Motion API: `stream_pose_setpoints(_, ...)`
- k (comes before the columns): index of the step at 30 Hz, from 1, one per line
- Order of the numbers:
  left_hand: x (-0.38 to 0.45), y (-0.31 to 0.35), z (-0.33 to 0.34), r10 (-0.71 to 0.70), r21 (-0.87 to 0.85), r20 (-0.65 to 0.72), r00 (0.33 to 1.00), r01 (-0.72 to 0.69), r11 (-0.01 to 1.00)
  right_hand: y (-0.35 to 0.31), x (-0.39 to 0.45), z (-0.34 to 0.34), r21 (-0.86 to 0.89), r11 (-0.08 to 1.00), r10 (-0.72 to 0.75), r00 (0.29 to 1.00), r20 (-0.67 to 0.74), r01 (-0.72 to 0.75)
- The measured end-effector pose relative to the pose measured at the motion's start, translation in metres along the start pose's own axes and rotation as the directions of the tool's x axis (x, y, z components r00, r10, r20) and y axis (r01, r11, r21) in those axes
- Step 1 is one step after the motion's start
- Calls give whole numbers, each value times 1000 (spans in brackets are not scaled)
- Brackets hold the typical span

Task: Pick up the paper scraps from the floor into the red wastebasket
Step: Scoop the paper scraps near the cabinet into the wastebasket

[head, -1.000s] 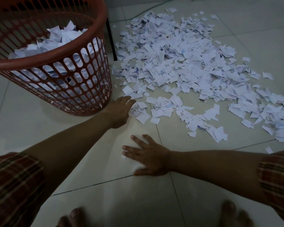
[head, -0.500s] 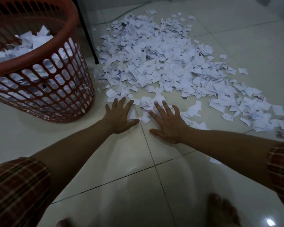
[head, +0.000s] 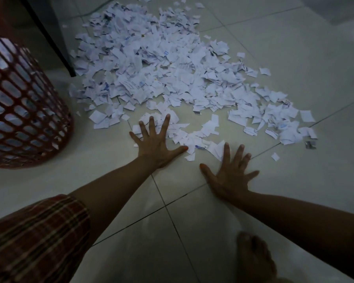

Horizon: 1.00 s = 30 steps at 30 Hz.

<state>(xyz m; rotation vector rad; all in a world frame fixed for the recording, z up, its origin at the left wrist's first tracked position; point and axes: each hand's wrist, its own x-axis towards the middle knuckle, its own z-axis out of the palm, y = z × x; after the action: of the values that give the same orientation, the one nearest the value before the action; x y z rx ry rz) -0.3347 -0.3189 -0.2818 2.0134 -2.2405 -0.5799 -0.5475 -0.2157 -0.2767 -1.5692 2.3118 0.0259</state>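
Pressing flat on the tiled floor (head: 294, 48) with fingers spread wide and nothing gripped, the left hand (head: 154, 142) covers the near edge of the paper scraps (head: 151, 74) while the right hand (head: 231, 174) lies just beside it, fingertips touching the nearest scraps. The scraps sprawl in a wide heap across the floor beyond both hands, some trailing off to the right. The red wastebasket (head: 23, 111) stands at the left edge with white paper showing through its mesh, beside a dark furniture leg (head: 49, 37); a bare foot (head: 253, 258) and a plaid sleeve (head: 35, 237) sit nearest the camera.
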Motion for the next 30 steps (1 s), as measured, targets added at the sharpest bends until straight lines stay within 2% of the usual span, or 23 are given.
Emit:
stream_pose_setpoints(3,2,-4,5,15,104,-9,1000,-14,994,-6,5,5,31,998,-64,998,26,63)
stream_pose_setpoints(7,5,-14,-2,128,185,-136,982,-102,977,-27,24,2,46,978,-204,978,33,202)
stream_pose_setpoints(10,8,-29,-9,215,170,-202,955,-182,968,-46,41,1,38,948,-318,947,39,317)
stream_pose_setpoints(13,6,-41,-10,256,127,-204,945,-234,964,-64,52,6,32,921,-388,921,2,388)
stream_pose_setpoints(16,7,-43,-13,242,122,-198,950,-221,968,-83,62,9,32,895,-444,896,-33,445)
stream_pose_setpoints(20,1,-41,-9,201,153,-349,915,-156,976,-98,72,12,-8,872,-487,864,-132,490)
stream_pose_setpoints(22,-1,-43,-4,144,109,-410,901,-108,988,-98,75,14,-56,861,-506,843,-183,505)
stream_pose_setpoints(24,4,-49,-3,112,44,-376,920,-103,994,-97,77,15,-68,854,-517,824,-232,516)
stream_pose_setpoints(27,16,-56,-6,225,33,-272,936,-224,974,-96,77,13,-56,843,-530,808,-257,535)
stream_pose_setpoints(30,27,-58,-5,334,89,-98,938,-326,941,-95,77,12,-18,832,-533,791,-302,554)
